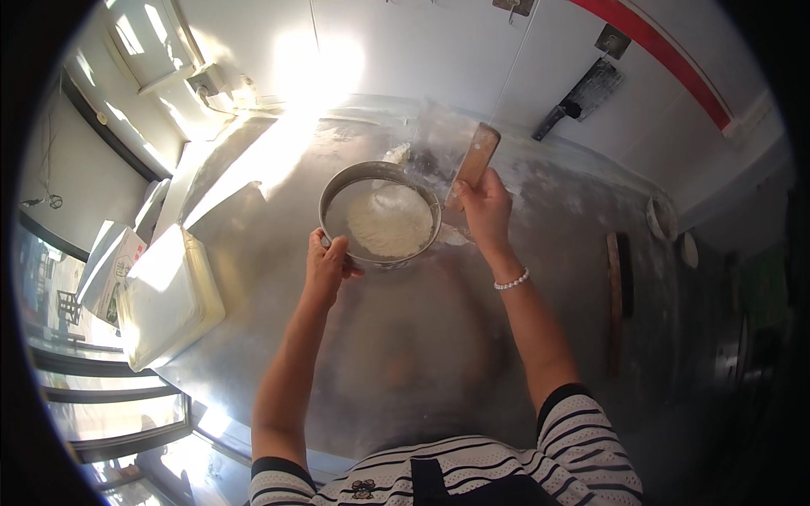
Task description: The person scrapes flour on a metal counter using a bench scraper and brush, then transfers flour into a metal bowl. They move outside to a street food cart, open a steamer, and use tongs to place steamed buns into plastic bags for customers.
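Note:
My left hand [329, 258] grips the near left rim of a round metal sieve [325, 197], its thumb on top. A mound of pale flour [392, 222] lies in the sieve, with a whiter heap of powder at its far side. My right hand [486, 205] is shut on the wooden handle of a dough scraper [479, 155], just right of the sieve. The scraper's blade looks blurred and points away to the left, over the worktop. Loose flour [397, 154] shows on the metal worktop [405, 329] beyond the sieve, and more lies right of it.
A plastic-wrapped white bundle [171, 297] and a printed carton [114, 272] stand at the left. A cleaver [582, 98] hangs on the back wall. At the right are a long wooden-backed brush [617, 297] and a bowl [661, 217]. Strong sunlight glares at the back left.

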A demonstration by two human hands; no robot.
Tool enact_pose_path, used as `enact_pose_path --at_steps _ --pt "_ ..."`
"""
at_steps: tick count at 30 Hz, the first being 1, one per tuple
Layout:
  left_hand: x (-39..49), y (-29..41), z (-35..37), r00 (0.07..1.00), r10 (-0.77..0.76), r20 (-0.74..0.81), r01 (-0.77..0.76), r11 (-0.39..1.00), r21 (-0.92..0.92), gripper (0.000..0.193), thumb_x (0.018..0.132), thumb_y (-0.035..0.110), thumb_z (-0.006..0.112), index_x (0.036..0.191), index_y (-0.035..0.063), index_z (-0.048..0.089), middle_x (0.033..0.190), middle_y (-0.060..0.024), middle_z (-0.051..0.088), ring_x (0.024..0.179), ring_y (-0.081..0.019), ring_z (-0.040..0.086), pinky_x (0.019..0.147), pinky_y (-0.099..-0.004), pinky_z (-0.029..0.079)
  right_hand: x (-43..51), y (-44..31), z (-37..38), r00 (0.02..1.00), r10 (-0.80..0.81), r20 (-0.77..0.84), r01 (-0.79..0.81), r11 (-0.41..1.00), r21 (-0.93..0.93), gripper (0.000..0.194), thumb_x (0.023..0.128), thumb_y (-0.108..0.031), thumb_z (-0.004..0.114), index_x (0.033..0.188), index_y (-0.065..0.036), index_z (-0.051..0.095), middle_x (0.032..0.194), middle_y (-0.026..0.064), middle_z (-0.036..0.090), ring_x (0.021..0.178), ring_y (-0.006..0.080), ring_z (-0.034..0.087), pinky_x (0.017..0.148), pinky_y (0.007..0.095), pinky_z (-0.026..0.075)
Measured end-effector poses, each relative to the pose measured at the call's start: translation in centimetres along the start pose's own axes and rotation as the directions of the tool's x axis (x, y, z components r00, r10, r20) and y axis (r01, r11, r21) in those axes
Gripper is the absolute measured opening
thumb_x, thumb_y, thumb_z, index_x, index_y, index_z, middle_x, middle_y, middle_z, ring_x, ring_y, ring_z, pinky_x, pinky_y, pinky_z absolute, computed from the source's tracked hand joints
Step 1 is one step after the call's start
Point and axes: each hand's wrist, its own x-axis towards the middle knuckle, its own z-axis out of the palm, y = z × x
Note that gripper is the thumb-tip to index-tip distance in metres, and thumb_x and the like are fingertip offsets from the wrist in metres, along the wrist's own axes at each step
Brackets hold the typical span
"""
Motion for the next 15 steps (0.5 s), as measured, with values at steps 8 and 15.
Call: enact_pose_path --at_steps 8,15 --pt "-3.4 -0.7 -5.1 1.0 -0.002 -0.021 0.003 0.998 0.058 0.03 0.085 0.024 0.046 0.108 0.0057 0.039 0.081 -0.008 0.056 0.049 -0.016 0.058 0.04 -0.0212 0.039 8.8 5.1 -12.4 0.998 0.06 0.002 -0.037 0.639 -0.769 0.014 0.08 -0.011 0.055 0.085 0.0 0.047 0.072 0.0167 0.059 0.07 0.0321 0.061 0.064 0.0418 0.048" --pt "-7.4 -0.7 -9.4 0.993 0.038 -0.108 -0.028 0.995 0.095 0.027 0.086 0.03 0.045 0.103 0.0092 0.042 0.082 -0.0053 0.056 0.053 -0.0154 0.059 0.044 -0.0196 0.039 9.4 9.1 -6.8 0.97 0.07 0.234 0.175 0.471 -0.865 0.015 0.077 -0.003 0.051 0.092 -0.001 0.05 0.091 0.022 0.055 0.081 0.0396 0.058 0.072 0.0465 0.048"
